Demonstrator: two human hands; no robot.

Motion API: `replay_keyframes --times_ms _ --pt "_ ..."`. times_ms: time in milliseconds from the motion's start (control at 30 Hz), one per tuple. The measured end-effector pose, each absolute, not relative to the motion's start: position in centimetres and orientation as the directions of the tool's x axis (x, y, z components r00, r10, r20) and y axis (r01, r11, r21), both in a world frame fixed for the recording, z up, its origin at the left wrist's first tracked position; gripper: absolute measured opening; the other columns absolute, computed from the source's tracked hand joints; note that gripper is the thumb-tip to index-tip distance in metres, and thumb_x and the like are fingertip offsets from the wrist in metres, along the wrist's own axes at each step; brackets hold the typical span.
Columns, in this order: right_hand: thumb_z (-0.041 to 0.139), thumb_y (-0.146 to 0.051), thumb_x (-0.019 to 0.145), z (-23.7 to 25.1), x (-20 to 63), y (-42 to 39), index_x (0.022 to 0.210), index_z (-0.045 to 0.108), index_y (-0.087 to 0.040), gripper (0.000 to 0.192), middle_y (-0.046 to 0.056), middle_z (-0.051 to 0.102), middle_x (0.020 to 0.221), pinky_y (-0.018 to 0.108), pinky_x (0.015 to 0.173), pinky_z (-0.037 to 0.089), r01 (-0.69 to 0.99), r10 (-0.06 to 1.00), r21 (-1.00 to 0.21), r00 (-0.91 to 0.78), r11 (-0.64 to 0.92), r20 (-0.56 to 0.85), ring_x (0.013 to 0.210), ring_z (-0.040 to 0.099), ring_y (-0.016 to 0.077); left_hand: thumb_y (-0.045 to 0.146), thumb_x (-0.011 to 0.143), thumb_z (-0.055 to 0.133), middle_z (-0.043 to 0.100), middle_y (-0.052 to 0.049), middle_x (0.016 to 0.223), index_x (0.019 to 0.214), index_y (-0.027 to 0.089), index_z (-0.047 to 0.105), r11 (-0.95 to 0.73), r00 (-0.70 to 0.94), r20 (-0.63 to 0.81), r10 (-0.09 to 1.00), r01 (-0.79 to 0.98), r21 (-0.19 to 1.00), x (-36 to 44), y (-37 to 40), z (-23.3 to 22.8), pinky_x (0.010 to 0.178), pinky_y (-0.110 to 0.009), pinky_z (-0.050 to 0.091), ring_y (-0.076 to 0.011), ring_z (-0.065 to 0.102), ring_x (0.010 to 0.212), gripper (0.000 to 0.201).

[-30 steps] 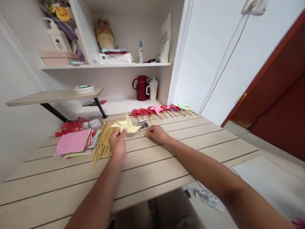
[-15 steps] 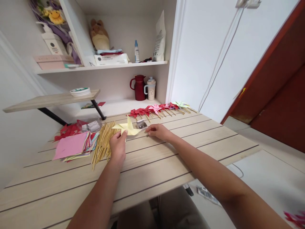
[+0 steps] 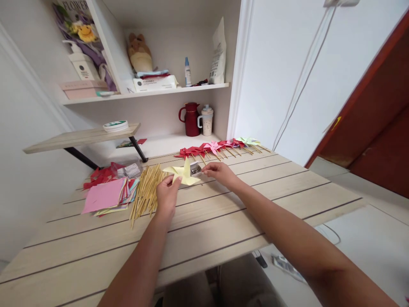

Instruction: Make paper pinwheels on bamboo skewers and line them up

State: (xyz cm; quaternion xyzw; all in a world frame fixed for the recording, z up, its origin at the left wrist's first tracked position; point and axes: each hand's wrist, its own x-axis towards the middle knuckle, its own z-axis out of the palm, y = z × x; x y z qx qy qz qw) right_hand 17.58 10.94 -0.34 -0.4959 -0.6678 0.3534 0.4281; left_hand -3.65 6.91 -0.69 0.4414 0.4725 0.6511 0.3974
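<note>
My left hand [image 3: 167, 194] pinches a pale yellow paper pinwheel [image 3: 183, 172] between thumb and fingers, its points spread out above the table. Just right of it is a small open box [image 3: 195, 169] holding many tiny dark metal pieces, too small to name. At the right edge of that box, my right hand [image 3: 219, 174] has its thumb and fingertips pressed together. Whether something tiny is between them I cannot make out. Left of my left hand lies a heap of thin wooden sticks [image 3: 147, 187].
A stack of coloured paper sheets [image 3: 107, 194] and a clear plastic packet [image 3: 129, 169] lie left of the sticks. Finished pinwheels on sticks [image 3: 212, 147] line the table's back edge. A red jug [image 3: 191, 120] and a cup [image 3: 207, 121] stand behind; a small raised shelf [image 3: 86, 137] stands at left.
The whole view has shifted, so things sit a little further right and lower. My right fingertips have closed together beside the small box; the left hand keeps hold of the pinwheel.
</note>
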Motion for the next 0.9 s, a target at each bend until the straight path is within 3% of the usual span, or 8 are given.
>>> replay_keyframes --times_ms 300,900 --pt "0.069 -0.017 0.073 -2.1 18.1 11.6 0.087 0.077 -0.019 0.016 -0.001 0.069 0.073 0.025 0.067 0.042 0.476 0.962 -0.843 -0.219 0.249 0.161 0.069 0.058 0.0135 0.027 0.066 0.079 0.072 -0.002 0.081 0.081 0.016 0.075 -0.257 -0.379 0.198 0.904 -0.111 0.960 -4.1 7.4 -0.4 0.079 -0.029 0.049 -0.0160 0.064 0.077 0.019" --pt "0.072 -0.017 0.071 -2.4 17.4 11.4 0.087 0.077 -0.020 0.017 -0.003 0.064 0.071 0.024 0.067 0.043 0.531 0.950 -0.802 -0.280 0.274 0.140 0.066 0.056 0.0117 0.025 0.069 0.077 0.074 -0.003 0.085 0.083 0.015 0.077 -0.248 -0.377 0.184 0.908 -0.130 0.960 -3.9 7.1 -0.5 0.078 -0.027 0.049 -0.0157 0.065 0.079 0.017"
